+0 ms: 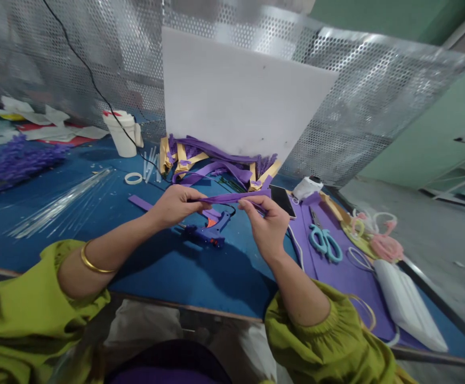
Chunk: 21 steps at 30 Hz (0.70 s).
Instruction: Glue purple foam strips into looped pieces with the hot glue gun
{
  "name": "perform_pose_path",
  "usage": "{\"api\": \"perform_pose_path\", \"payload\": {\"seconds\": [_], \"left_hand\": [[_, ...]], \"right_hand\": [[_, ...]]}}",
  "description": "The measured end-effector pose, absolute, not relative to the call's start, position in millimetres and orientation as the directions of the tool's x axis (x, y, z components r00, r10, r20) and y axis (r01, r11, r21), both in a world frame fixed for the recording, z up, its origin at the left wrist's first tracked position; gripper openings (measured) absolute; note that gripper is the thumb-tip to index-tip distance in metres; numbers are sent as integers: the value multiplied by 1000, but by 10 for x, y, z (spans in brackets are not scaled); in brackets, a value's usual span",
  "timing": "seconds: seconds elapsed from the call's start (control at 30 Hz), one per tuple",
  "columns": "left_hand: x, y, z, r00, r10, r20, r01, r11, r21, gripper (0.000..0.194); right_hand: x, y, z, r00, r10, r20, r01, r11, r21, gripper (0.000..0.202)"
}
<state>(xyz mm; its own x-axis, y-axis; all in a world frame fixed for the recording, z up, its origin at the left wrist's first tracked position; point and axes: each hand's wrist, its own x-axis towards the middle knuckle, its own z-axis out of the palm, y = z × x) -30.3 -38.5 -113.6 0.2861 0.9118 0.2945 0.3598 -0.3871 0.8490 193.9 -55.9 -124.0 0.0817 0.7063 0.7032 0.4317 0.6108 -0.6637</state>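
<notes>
A purple strip (pixel 226 198) of what looks like felt or foam is stretched between my two hands above the table. My left hand (pixel 178 204) pinches one end of it between thumb and fingers. My right hand (pixel 267 221) grips the strip farther right, thumb against the fingers, with a bit of purple showing past them. Below and between the hands lies a blue glue gun (pixel 206 233) with an orange trigger. Another purple strip (pixel 139 203) lies on the table by my left wrist, partly hidden by the hand.
Behind the hands, purple strips and yellow-wrapped bundles (pixel 184 160) lean against a white board (pixel 236 85). Teal-handled scissors (pixel 325 242) lie right on purple sheets (pixel 308 266). Left are a tape ring (pixel 133 178), clear glue sticks (pixel 149 164), a white container (pixel 121 136) and purple flower sprigs (pixel 24 160).
</notes>
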Motion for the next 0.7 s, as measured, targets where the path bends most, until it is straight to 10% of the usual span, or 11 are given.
{"api": "perform_pose_path", "payload": {"seconds": [0.23,0.7], "left_hand": [[-266,-425,-1141,251,933,258,325,-332,886,23],[-215,-484,-1160,251,933,257,362,-337,869,26]], "right_hand": [[1888,-540,-1237,193,853,485,279,426,-861,20],[1859,-514,-1295,180,851,494,211,457,-864,21]]}}
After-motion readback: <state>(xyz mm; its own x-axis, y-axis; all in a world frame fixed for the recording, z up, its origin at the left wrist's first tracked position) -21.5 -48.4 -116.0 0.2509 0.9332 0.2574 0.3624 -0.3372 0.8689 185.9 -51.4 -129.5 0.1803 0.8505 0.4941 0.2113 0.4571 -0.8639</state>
